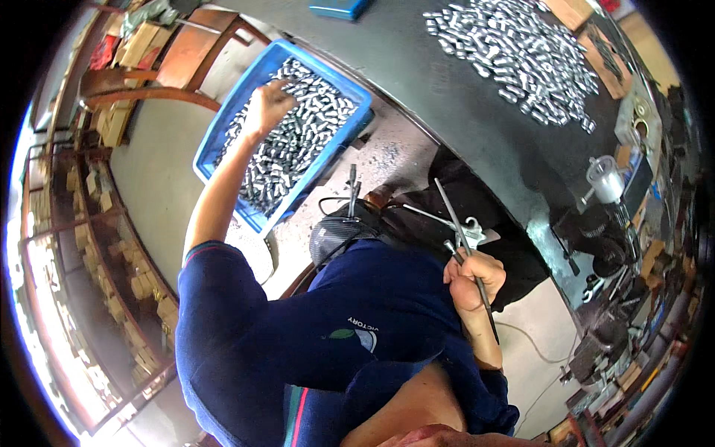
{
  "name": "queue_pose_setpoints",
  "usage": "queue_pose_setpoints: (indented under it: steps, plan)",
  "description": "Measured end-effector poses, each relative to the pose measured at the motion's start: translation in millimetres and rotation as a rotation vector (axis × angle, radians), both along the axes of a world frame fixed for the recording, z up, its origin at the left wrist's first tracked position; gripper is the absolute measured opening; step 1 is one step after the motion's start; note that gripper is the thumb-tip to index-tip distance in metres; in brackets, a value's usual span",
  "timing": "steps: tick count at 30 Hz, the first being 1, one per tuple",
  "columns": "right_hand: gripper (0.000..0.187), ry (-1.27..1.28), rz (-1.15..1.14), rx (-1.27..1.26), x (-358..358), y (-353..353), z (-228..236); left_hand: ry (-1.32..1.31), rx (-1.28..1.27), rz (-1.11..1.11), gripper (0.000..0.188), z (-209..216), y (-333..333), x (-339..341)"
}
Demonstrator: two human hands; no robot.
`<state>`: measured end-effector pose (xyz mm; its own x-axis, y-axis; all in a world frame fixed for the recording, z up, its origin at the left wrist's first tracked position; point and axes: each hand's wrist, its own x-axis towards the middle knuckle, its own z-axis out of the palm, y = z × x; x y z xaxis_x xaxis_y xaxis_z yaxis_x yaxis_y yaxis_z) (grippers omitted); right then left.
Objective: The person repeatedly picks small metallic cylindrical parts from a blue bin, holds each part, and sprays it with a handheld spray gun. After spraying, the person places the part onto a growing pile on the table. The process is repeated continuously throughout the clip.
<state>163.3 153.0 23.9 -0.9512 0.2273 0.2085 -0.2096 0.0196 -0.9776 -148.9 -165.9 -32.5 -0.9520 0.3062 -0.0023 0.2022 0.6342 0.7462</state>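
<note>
My left hand [269, 110] reaches over a blue plastic crate [205, 141] full of small metal cylindrical parts [298, 141]. Its fingers are loosely bent and apart, and I see nothing in them. Close to my body, my right hand [477, 280] is closed around a long thin metal rod [447, 197], which slants up past the fingers and down below the hand. A short grey cylindrical piece [451, 247] shows at those fingertips; whether it is gripped too, I cannot tell. Just beyond the right hand is a silver air blow gun [473, 232] with a thin nozzle, over black cloth [514, 261].
A dark workbench [462, 112] runs along the right, bearing a large heap of similar metal parts [514, 59] and a blue box [339, 7]. Tools and a clear cup-like container [605, 179] crowd its right end. A wooden chair [190, 56] stands beyond the crate; shelves [97, 223] line the left.
</note>
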Motion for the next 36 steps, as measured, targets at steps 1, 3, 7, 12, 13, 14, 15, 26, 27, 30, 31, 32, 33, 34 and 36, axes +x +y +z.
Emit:
queue_pose_setpoints:
  steps: [1,3,7,12,13,14,15,26,27,30,31,32,33,34,36]
  plan:
    - [0.028,0.009,0.036,-0.001,-2.7,-1.2,0.2,-0.050,0.078,-0.039,0.039,-22.9,-33.0,5.6]
    - [0.030,0.010,0.071,0.036,-5.2,-1.7,-0.8,-0.151,-0.287,-0.025,0.041,-41.8,-64.4,14.4]
    - [0.032,-0.060,0.033,0.018,-5.5,-8.3,7.2,-0.056,-0.723,-0.032,0.040,-48.5,-74.4,51.6]
    - [0.036,-0.033,0.065,-0.019,-3.2,-9.0,3.4,-0.064,-0.999,0.016,0.024,-68.7,-65.0,60.8]
    - [0.038,-0.031,0.059,-0.010,-3.0,-10.1,3.1,-0.049,-1.026,-0.004,0.025,-68.5,-62.1,62.8]
    - [0.039,-0.030,0.053,-0.001,-2.3,-10.3,2.1,-0.033,-1.052,-0.025,0.026,-67.8,-58.2,64.6]
    - [0.044,-0.027,-0.006,0.108,3.2,-7.4,-10.1,-0.077,-1.065,0.014,0.027,-65.3,-53.8,63.8]
    - [0.063,-0.068,-0.003,0.081,3.2,-8.2,-4.4,-0.055,-1.133,-0.125,0.009,-81.1,-64.4,57.9]
    - [0.062,-0.061,0.004,0.079,2.6,-7.2,-3.9,-0.019,-1.072,-0.069,0.009,-77.0,-64.6,58.7]
    - [0.058,-0.092,-0.003,0.045,3.2,-6.5,-3.6,0.139,-0.786,0.160,0.022,-56.6,-52.6,63.4]
    - [0.057,-0.096,0.004,0.038,1.8,-6.1,-1.9,0.127,-0.634,0.155,0.023,-48.1,-46.8,60.8]
    - [0.056,-0.100,0.006,0.037,0.4,-2.6,-1.7,0.111,-0.474,0.145,0.024,-35.1,-34.5,56.3]
    - [0.047,0.002,0.106,0.072,0.4,5.8,-10.8,0.065,-0.408,0.126,0.023,-20.7,-20.4,54.0]
    - [0.046,0.010,0.117,0.058,-1.7,5.6,-7.5,-0.026,-0.245,0.119,0.018,-7.4,-4.4,55.7]
    - [0.049,0.033,0.092,0.117,-5.3,7.5,-2.9,-0.152,0.027,0.014,0.014,23.7,37.4,64.4]
